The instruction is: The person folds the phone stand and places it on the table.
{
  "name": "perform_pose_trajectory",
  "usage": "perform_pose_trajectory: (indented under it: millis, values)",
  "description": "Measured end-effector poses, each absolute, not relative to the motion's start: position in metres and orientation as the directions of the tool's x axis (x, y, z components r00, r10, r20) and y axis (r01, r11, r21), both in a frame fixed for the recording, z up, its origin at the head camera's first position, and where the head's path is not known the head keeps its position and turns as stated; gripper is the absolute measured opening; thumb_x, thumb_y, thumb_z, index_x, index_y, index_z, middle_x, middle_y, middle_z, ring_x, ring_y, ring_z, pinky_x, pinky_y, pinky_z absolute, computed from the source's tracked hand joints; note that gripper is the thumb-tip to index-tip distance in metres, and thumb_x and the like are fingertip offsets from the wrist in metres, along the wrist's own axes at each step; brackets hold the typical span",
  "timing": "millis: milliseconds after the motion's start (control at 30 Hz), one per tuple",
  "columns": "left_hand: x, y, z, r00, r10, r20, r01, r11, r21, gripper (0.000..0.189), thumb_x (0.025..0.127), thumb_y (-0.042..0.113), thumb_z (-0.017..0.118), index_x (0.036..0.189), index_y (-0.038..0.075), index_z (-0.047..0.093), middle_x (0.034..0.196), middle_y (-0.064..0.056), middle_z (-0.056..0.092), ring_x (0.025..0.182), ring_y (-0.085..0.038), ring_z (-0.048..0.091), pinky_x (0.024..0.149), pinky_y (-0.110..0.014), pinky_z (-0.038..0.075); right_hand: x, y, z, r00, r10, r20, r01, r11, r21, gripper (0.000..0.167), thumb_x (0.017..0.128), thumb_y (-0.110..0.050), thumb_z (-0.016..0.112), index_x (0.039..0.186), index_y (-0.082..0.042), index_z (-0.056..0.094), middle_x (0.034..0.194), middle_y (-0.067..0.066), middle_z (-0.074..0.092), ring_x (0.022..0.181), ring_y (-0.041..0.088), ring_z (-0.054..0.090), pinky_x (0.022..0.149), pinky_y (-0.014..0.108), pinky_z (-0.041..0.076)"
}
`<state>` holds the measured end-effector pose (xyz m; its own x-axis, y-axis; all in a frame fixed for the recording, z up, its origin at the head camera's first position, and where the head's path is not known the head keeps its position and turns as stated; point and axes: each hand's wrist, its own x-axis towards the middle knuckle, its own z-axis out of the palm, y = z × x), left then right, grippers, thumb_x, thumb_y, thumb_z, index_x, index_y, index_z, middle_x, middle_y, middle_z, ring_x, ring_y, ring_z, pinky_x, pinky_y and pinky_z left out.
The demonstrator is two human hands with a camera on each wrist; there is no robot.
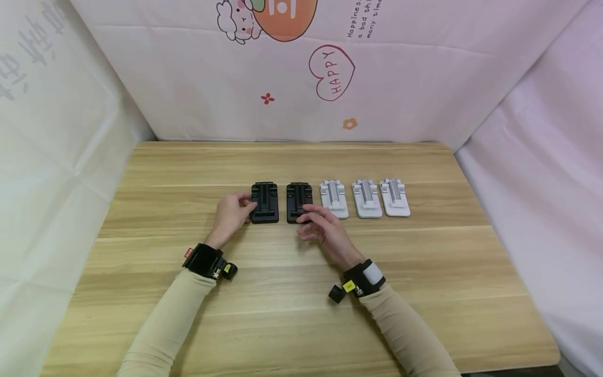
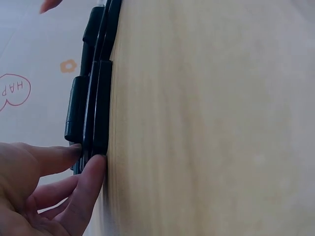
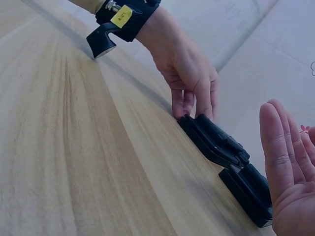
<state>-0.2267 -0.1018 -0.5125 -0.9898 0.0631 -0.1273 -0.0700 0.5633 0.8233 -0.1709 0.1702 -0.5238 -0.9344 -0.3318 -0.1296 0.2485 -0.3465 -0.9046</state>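
Note:
Two black folding phone stands lie folded flat side by side on the wooden table. My left hand (image 1: 231, 212) holds the left black phone stand (image 1: 265, 203) by its left edge. In the left wrist view, the thumb (image 2: 66, 160) sits on top of that edge and a finger (image 2: 91, 179) lies against its side. My right hand (image 1: 327, 230) hovers at the near right corner of the other black phone stand (image 1: 298, 195), partly covering it from the head camera. Its fingers look extended and hold nothing in the right wrist view, where the second black stand (image 3: 243, 194) appears beside them.
Three white phone stands continue the row to the right: one (image 1: 333, 195) close beyond my right fingers, another (image 1: 367, 201), then the last (image 1: 397, 199). The table (image 1: 282, 314) ends at a printed white cloth (image 1: 212, 94) behind, with more cloth at both sides.

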Motion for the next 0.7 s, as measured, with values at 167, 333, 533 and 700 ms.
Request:
perform_pose_trajectory:
  millis: [167,333,533,700]
  values:
    - [-0.227,-0.104,-0.516,-0.99,0.076,-0.114,-0.053,0.556,0.83,0.037,0.099,0.01,0.069,0.132,-0.006,0.063,0.104,-0.02,0.07,0.062,-0.014,0.066,0.057,-0.025,0.059,-0.172,0.171,-0.524,-0.936,-0.326,-0.129,0.246,-0.348,-0.905,0.041,0.11,-0.015,0.046,0.147,0.004,0.043,0.11,0.003,0.073,0.088,0.014,0.073,0.079,0.03,0.063]
    - [-0.226,-0.105,-0.516,-0.991,0.081,-0.106,-0.043,0.554,0.832,0.038,0.1,0.014,0.069,0.133,-0.004,0.064,0.106,-0.018,0.07,0.067,-0.019,0.069,0.059,-0.026,0.06,-0.173,0.173,-0.525,-0.935,-0.33,-0.133,0.246,-0.332,-0.911,0.04,0.11,-0.016,0.046,0.146,0.002,0.045,0.111,0.002,0.072,0.09,0.014,0.073,0.081,0.031,0.063]
    - [-0.222,-0.103,-0.517,-0.996,0.089,-0.024,0.035,0.61,0.792,0.037,0.101,0.022,0.068,0.129,-0.003,0.067,0.11,-0.018,0.073,0.092,-0.028,0.071,0.075,-0.037,0.06,-0.177,0.198,-0.522,-0.953,-0.273,-0.134,0.222,-0.326,-0.919,0.04,0.109,-0.021,0.052,0.145,-0.002,0.048,0.114,0.004,0.071,0.095,0.018,0.072,0.093,0.041,0.06]
    - [-0.216,-0.106,-0.52,-0.998,0.063,0.026,0.06,0.648,0.759,0.038,0.103,0.024,0.064,0.129,-0.003,0.066,0.116,-0.02,0.071,0.101,-0.033,0.07,0.085,-0.044,0.06,-0.184,0.232,-0.512,-0.976,-0.204,-0.074,0.133,-0.29,-0.948,0.038,0.11,-0.021,0.051,0.142,-0.002,0.05,0.115,0.005,0.071,0.101,0.019,0.07,0.098,0.043,0.058]
